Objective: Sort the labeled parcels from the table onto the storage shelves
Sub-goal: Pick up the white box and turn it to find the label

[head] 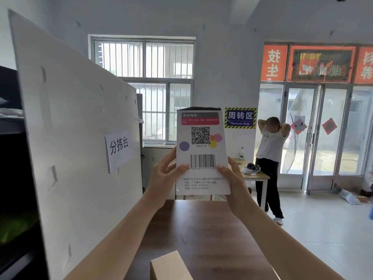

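Note:
I hold a white parcel box (201,150) upright at chest height above the brown table (201,229), its printed face toward me with a QR code, a barcode and coloured dots. My left hand (163,176) grips its lower left edge, and my right hand (234,178) grips its lower right edge. A plain cardboard box (169,267) lies on the table at the bottom of the view, partly cut off.
A tall white partition board (76,138) with a paper sign stands close on the left; dark shelving (12,178) lies behind it. A person (270,158) stands by a small wooden table (254,174) ahead right. Glass doors (319,134) and open tiled floor are at right.

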Demonstrator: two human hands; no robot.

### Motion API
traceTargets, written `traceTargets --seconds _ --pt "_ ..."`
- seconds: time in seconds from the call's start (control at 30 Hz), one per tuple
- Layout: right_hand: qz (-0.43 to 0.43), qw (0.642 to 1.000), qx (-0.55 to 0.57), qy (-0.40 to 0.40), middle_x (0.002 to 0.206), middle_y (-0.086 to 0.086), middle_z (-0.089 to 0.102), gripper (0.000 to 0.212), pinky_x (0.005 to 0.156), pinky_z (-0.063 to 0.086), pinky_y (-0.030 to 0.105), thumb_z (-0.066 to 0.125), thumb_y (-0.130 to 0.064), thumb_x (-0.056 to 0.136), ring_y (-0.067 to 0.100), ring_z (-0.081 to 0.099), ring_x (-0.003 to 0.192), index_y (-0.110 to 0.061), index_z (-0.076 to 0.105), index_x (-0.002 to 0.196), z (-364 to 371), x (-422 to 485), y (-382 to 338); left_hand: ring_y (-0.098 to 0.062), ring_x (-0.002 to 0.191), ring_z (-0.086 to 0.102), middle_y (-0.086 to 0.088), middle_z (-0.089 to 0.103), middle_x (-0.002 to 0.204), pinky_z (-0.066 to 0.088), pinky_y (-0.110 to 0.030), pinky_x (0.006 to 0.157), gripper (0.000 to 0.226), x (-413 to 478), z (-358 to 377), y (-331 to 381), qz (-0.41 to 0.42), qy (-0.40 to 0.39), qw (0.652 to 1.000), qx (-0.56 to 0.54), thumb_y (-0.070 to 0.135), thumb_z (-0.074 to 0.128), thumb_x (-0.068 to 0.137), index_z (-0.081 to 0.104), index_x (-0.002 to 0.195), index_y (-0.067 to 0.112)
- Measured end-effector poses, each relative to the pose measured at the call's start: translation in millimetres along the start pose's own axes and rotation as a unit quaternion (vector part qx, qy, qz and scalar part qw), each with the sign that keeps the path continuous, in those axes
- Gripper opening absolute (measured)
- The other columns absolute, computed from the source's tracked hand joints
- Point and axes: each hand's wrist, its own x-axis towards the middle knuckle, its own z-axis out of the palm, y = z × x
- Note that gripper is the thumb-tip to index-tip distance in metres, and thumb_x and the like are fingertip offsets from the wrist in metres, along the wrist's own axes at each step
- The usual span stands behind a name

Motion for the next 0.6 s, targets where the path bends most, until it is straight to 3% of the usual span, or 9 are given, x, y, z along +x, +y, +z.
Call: traceTargets --seconds 0.07,0.1,0.17,0.23,0.33,0.43,0.5,0.6 --pt "0.014 1.0 -0.001 0.003 0.11 -0.001 0.073 0.062 0.096 0.049 0.056 0.068 -0.048 0.068 0.026 0.067 0.105 -0.035 0.054 0.127 -0.7 0.0 -1.8 -0.033 0.106 0.066 -0.008 0.068 0.121 0.055 -0.053 0.083 0.052 0.1 -1.4 -0.1 -0.002 -0.009 1.0 -0.01 0.015 0.059 0.083 0.054 0.132 0.031" --pt "0.021 1.0 0.001 0.007 0.112 -0.003 0.072 0.058 0.097 0.047 0.053 0.066 -0.052 0.067 0.027 0.063 0.108 -0.039 0.058 0.123 -0.7 -0.3 -2.8 -0.033 0.105 0.066 -0.009 0.068 0.12 0.057 -0.051 0.081 0.049 0.0 -3.0 0.2 -0.004 -0.011 1.0 -0.02 0.015 0.058 0.084 0.056 0.13 0.032" --pt "0.03 0.999 0.015 0.029 0.105 -0.007 0.07 0.039 0.088 0.045 0.044 0.065 -0.049 0.074 0.023 0.059 0.102 -0.042 0.065 0.112 -2.4 0.1 -3.3 -0.034 0.105 0.066 -0.01 0.068 0.119 0.059 -0.043 0.077 0.046 1.0 -8.7 1.7 -0.016 -0.013 0.998 -0.052 0.015 0.056 0.083 0.059 0.127 0.031" --pt "0.033 0.998 0.036 0.044 0.102 -0.004 0.07 0.025 0.078 0.046 0.035 0.064 -0.034 0.087 0.019 0.062 0.092 -0.039 0.067 0.111 -4.7 0.6 -3.6 -0.035 0.107 0.065 -0.014 0.065 0.123 0.059 -0.04 0.075 0.049 2.4 -15.3 2.5 -0.032 -0.014 0.995 -0.09 0.016 0.055 0.084 0.055 0.132 0.024" --pt "0.037 0.993 0.099 0.057 0.105 0.005 0.068 0.038 0.066 0.055 0.03 0.064 -0.015 0.086 0.014 0.07 0.079 -0.03 0.06 0.121 -3.9 1.4 -5.0 -0.029 0.106 0.066 -0.016 0.062 0.128 0.06 -0.038 0.075 0.046 3.7 -21.9 2.8 -0.044 -0.016 0.986 -0.161 0.013 0.049 0.091 0.051 0.136 0.02" --pt "0.065 0.984 0.162 0.041 0.117 0.015 0.068 0.053 0.073 0.061 0.044 0.074 -0.019 0.078 0.025 0.073 0.091 -0.019 0.055 0.127 1.8 2.2 -4.7 -0.022 0.098 0.069 -0.011 0.066 0.123 0.061 -0.035 0.07 0.045 4.9 -23.7 0.3 -0.051 -0.013 0.973 -0.223 0.013 0.046 0.089 0.055 0.132 0.024" --pt "0.094 0.972 0.213 0.003 0.105 0.014 0.074 0.054 0.064 0.062 0.042 0.079 -0.026 0.07 0.027 0.075 0.086 -0.014 0.059 0.118 5.3 0.3 -4.8 -0.022 0.097 0.07 -0.009 0.068 0.119 0.061 -0.036 0.069 0.043 5.4 -23.5 -2.2 -0.056 -0.012 0.971 -0.232 0.013 0.046 0.088 0.058 0.128 0.025" --pt "0.123 0.956 0.263 -0.033 0.084 0.009 0.077 0.025 0.053 0.06 0.035 0.059 -0.024 0.087 0.023 0.075 0.07 -0.012 0.06 0.109 9.0 -4.5 -5.4 -0.024 0.098 0.069 -0.012 0.066 0.121 0.06 -0.037 0.071 0.045 5.8 -24.7 -6.0 -0.062 -0.013 0.974 -0.217 0.013 0.045 0.091 0.054 0.133 0.022"
